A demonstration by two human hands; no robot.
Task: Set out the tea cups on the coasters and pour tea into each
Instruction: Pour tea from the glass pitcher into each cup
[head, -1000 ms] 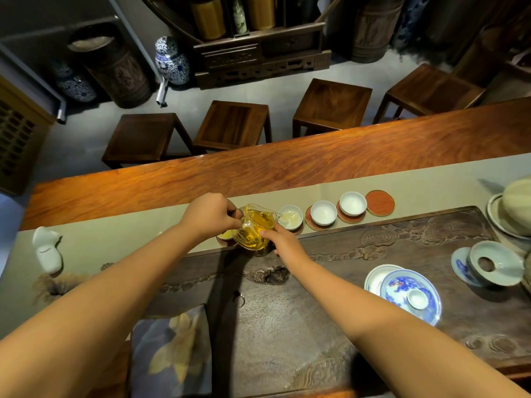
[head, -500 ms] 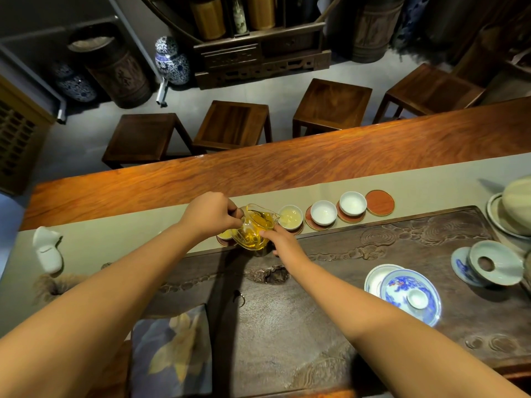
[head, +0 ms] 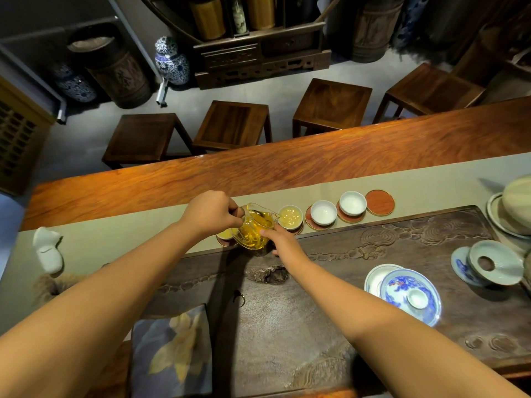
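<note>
amber tea pitcher (head: 254, 232), white cups (head: 323, 212), red-brown coaster (head: 379, 202)

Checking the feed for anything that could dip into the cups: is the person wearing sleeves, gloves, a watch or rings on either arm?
Nothing shows. Both forearms are bare from the bottom edge of the view to the wrists, with no sleeve, glove, watch or bracelet. The left hand and right hand look bare too; no ring is visible, though some fingers are partly hidden.

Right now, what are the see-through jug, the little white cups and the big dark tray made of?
The pitcher looks like clear glass: amber tea shows through its wall. The tea cups look like glazed white porcelain, smooth and shiny. The tea tray could be carved dark wood or stone: matte, with swirl patterns cut in.
</note>
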